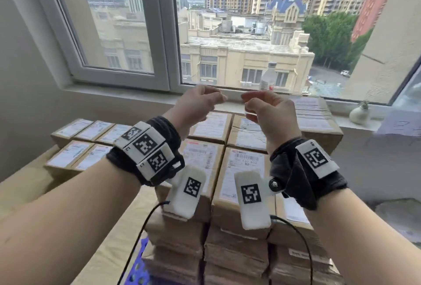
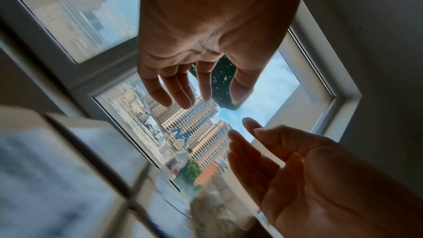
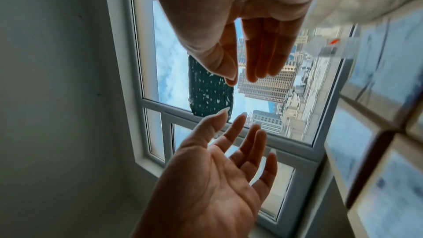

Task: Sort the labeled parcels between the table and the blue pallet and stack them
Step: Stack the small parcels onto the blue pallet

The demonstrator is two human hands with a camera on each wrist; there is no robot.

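Note:
Both hands hang in the air above the parcels, fingertips facing each other a small gap apart. My left hand (image 1: 200, 100) and right hand (image 1: 264, 107) have loosely curled fingers and hold nothing. The wrist views confirm it: the left hand (image 2: 190, 71) and right hand (image 3: 247, 57) show empty palms against the window. Below them, brown cardboard parcels with white labels (image 1: 241, 170) stand in tall stacks on the blue pallet (image 1: 141, 266). More labeled parcels (image 1: 77, 145) lie in rows on the tan table (image 1: 27, 184) at the left.
A larger taped box (image 1: 316, 120) sits at the back right of the stacks. On the windowsill stand a clear water bottle (image 1: 268, 77) and a small white vase (image 1: 360, 114). The window and grey wall close off the far side.

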